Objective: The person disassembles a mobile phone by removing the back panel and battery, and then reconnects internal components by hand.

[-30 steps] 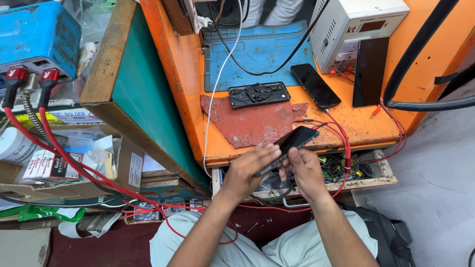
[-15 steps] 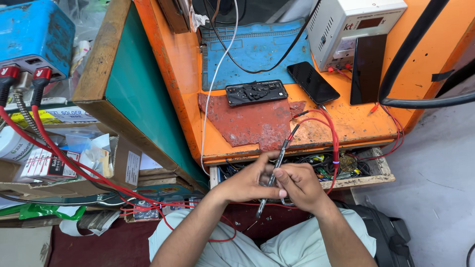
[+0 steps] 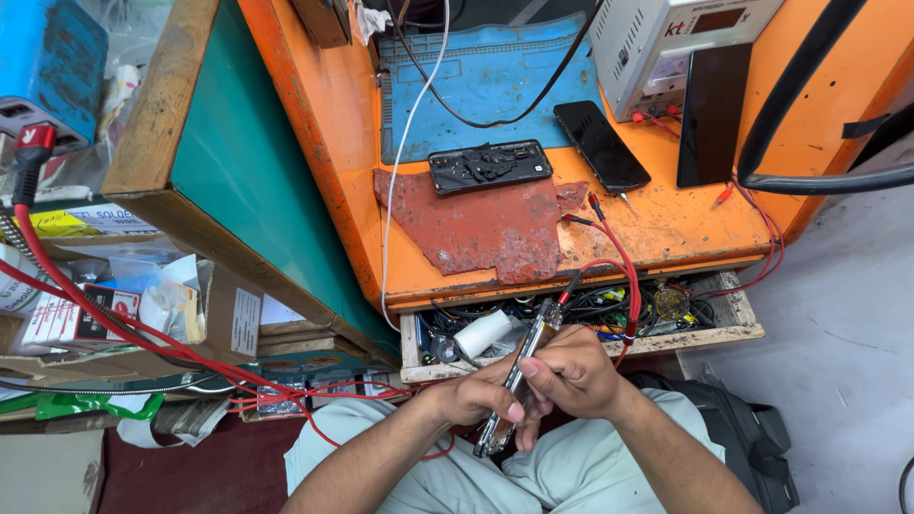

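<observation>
Two hands, left hand (image 3: 473, 395), right hand (image 3: 571, 373), gripping phone (image 3: 519, 381)

Opened phone (image 3: 490, 166) on red mat (image 3: 476, 227)

Phone frame's (image 3: 519, 381) middle behind both hands' fingers; white power supply (image 3: 666, 48) cut off at top.

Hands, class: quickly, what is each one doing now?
Left hand: closed on the phone frame.
Right hand: closed on the same phone frame.
</observation>
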